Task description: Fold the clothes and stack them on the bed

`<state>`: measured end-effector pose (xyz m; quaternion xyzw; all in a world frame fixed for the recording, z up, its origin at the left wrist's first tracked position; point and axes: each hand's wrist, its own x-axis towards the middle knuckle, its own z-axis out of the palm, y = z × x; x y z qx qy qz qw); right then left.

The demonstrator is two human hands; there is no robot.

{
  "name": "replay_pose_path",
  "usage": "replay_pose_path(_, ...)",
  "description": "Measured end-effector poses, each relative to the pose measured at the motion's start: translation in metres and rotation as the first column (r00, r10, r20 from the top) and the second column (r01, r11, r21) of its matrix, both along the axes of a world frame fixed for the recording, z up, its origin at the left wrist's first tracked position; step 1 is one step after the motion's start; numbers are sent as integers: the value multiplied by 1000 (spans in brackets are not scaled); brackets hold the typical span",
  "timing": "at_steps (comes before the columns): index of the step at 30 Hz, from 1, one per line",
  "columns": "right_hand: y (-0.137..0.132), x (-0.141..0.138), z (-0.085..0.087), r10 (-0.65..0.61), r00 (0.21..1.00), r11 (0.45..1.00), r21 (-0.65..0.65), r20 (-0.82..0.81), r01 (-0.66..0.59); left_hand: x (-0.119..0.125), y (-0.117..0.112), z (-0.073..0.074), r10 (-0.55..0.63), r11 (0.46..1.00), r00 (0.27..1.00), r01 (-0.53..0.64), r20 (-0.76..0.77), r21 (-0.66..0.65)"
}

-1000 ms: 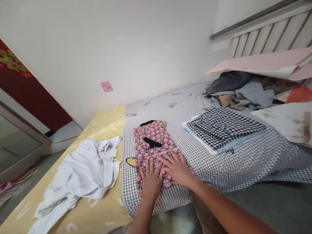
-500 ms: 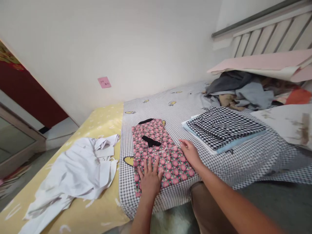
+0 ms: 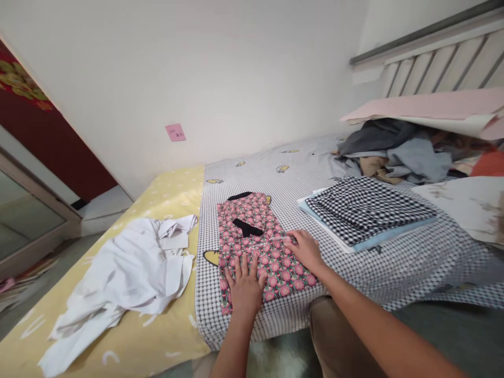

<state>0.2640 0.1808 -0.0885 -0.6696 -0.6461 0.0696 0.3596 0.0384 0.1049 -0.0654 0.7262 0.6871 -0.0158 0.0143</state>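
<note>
A pink floral shirt [image 3: 252, 210] with black trim lies folded flat on the bed. My left hand [image 3: 246, 286] rests on its near part, palm down with fingers spread. At the shirt's right edge, my right hand [image 3: 307, 249] has its thumb and fingers bent around the fabric, seemingly pinching it. A black band [image 3: 247, 228] lies across the shirt's middle, and a black collar edge [image 3: 239, 196] shows at its far end.
A crumpled white shirt [image 3: 134, 268] lies on the yellow sheet [image 3: 157, 341] to the left. Right of the floral shirt is a folded stack topped by black-and-white checked cloth [image 3: 366, 207]. Heaped clothes [image 3: 409, 152] sit behind it, under pink board [image 3: 433, 107]. A wall [image 3: 252, 79] borders the bed's far side.
My right hand has moved from beside the floral shirt onto its right edge, and its fingers have closed there. The left hand stays flat on the fabric. The view has shifted slightly.
</note>
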Motion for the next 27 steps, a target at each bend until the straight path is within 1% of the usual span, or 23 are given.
replay_pose_path(2, -9, -8, 9, -60, 997, 993, 109, 51, 55, -1, 0, -3, -3, 1000, 1000, 3, 17, 2)
replay_pose_path(3, -14, -13, 14, -73, 993, 983, 174, 94, 55, -1, 0, -5, -6, 1000, 1000, 6, 28, 10)
replay_pose_path(4, -20, -20, 18, -57, 987, 974, 224, 152, 21, -2, 1, -8, -11, 1000, 999, 10, 43, 25)
replay_pose_path(5, -26, -27, 22, -8, 975, 969, 242, 222, -48, -4, 1, -10, -17, 999, 998, 14, 61, 44)
replay_pose_path(6, -31, -34, 23, 63, 953, 965, 226, 295, -134, -5, 2, -13, -21, 998, 996, 16, 81, 61)
replay_pose_path(7, -35, -40, 22, 137, 924, 960, 181, 358, -212, -6, 2, -15, -26, 997, 994, 18, 103, 76)
replay_pose_path(8, -37, -45, 18, 198, 893, 956, 120, 404, -267, -7, 2, -18, -32, 996, 992, 21, 125, 84)
replay_pose_path(9, -38, -48, 13, 241, 868, 954, 58, 435, -294, -7, 1, -19, -36, 996, 989, 23, 146, 89)
replay_pose_path(11, -36, -53, -1, 272, 847, 957, -37, 456, -287, -7, 0, -20, -42, 996, 982, 26, 182, 90)
replay_pose_path(14, -30, -53, -15, 281, 848, 959, -99, 449, -265, -5, 0, -16, -38, 995, 969, 14, 246, 98)
replay_pose_path(17, -28, -51, -15, 295, 848, 955, -121, 441, -270, -14, 5, -3, -59, 994, 948, 27, 314, 104)
replay_pose_path(19, -28, -51, -12, 299, 849, 954, -137, 435, -266, -30, 11, 8, -85, 991, 938, 44, 336, 128)
replay_pose_path(21, -29, -51, -9, 305, 850, 952, -155, 429, -264, -51, 19, 17, -109, 985, 942, 60, 318, 159)
replay_pose_path(23, -30, -51, -8, 306, 853, 952, -162, 424, -261, -70, 26, 21, -131, 987, 961, 104, 242, 122)
replay_pose_path(25, -31, -51, -7, 301, 856, 953, -161, 420, -256, -84, 31, 19, -129, 992, 980, 125, 152, 34)
replay_pose_path(27, -31, -51, -8, 299, 856, 954, -159, 421, -255, -89, 34, 14, -90, 995, 991, 94, 104, -35)
